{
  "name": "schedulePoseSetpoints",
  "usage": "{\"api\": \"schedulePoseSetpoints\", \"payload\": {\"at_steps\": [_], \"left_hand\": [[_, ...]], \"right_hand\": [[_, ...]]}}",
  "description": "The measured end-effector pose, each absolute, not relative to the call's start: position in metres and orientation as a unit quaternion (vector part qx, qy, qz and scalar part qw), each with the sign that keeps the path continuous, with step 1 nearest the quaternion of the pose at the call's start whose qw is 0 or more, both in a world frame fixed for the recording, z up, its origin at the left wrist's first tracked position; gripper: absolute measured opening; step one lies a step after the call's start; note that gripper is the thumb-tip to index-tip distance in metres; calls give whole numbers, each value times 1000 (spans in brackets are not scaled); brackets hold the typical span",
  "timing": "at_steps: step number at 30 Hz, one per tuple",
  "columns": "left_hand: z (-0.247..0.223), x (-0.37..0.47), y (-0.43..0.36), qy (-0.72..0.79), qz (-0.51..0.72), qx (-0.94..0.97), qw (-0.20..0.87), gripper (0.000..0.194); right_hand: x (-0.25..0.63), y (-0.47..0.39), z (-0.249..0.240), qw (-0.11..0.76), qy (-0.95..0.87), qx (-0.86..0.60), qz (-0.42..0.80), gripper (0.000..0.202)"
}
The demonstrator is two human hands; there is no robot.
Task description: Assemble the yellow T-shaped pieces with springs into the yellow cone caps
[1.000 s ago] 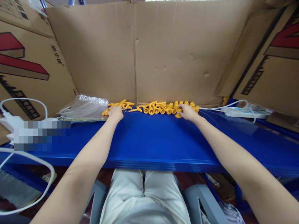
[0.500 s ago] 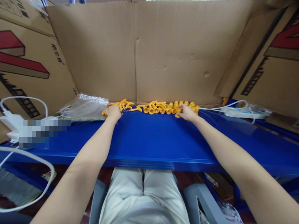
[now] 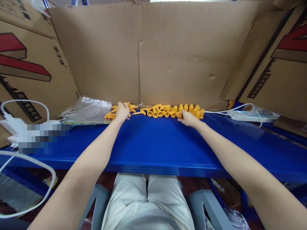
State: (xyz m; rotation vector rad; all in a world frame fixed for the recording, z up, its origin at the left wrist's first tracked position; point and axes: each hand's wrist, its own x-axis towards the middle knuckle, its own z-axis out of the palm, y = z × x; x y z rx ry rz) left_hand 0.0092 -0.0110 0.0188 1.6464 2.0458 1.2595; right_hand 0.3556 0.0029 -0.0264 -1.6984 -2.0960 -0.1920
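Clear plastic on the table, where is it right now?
In the head view, the clear plastic lies at the back left of the blue table, between the printed cardboard at left and the yellow pieces by the left hand.

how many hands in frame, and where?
2. The left hand is at the hooked yellow pieces; the right hand is further right, at the yellow cups. No others show, though some fingertips are hidden.

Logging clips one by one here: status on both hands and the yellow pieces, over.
Left grip at branched yellow pieces, hold unclear. Right grip at yellow cups, hold unclear. Transparent plastic left of the left grip, not between hands.
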Motion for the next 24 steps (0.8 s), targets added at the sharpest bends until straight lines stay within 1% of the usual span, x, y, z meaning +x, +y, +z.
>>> {"api": "schedulePoseSetpoints", "payload": {"at_steps": [2,4,7,11,15,20,24], "left_hand": [[13,19,-9,678,421,575,177,25],[8,29,-11,666,400,598,196,24],[6,41,-19,659,365,633,179,24],[10,48,-31,649,323,676,131,24],[13,49,-36,649,306,686,123,23],[10,49,-35,640,306,695,113,22],[8,52,-36,647,277,707,63,24]], "right_hand": [[341,-6,-20,195,-765,-612,-46,23],[326,-17,-14,199,-800,-563,-51,21],[305,-29,-10,226,-849,-474,-58,19],[288,-35,-12,249,-880,-400,-55,25],[284,-35,-18,240,-888,-388,-52,27],[287,-30,-26,239,-873,-422,-56,26],[289,-26,-29,247,-869,-426,-54,25]]}}
